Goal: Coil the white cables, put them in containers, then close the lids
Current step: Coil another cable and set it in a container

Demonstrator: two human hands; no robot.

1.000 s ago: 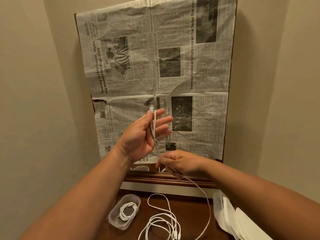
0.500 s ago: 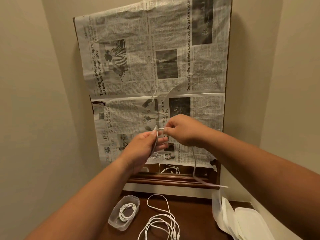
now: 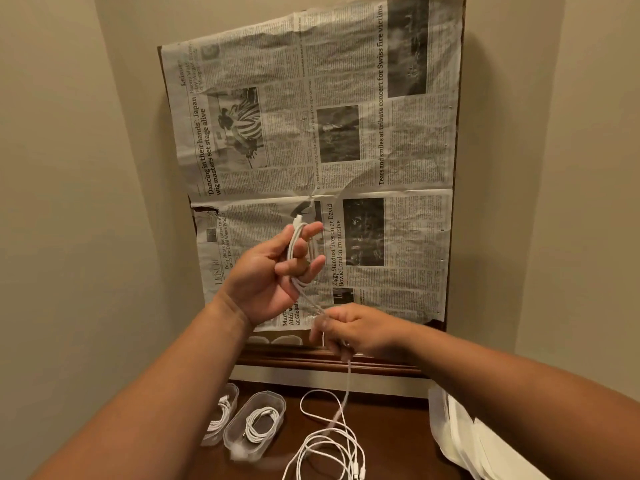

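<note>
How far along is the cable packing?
Done: two open containers each hold a coiled cable. In hand: the left hand grips loops of a half-wound cable while the right hand pinches its trailing length. Left: finish this coil, wind the loose cables on the table, box them, and fit lids, likely from the stack at right.

Left hand [image 3: 273, 271] was up in front of the newspaper-covered board [image 3: 398, 161], cable [image 3: 294, 247] looped round its fingers. Right hand [image 3: 360, 332] was lower and to the right, pinching the same cable, and the tail hung down to the loose cables [image 3: 329, 441] on the table [image 3: 398, 427]. At table left sat the left container [image 3: 232, 388] and the right container [image 3: 277, 401] side by side, a coil in each. Lids [image 3: 460, 434] were stacked far right. The board stood behind the table.
</note>
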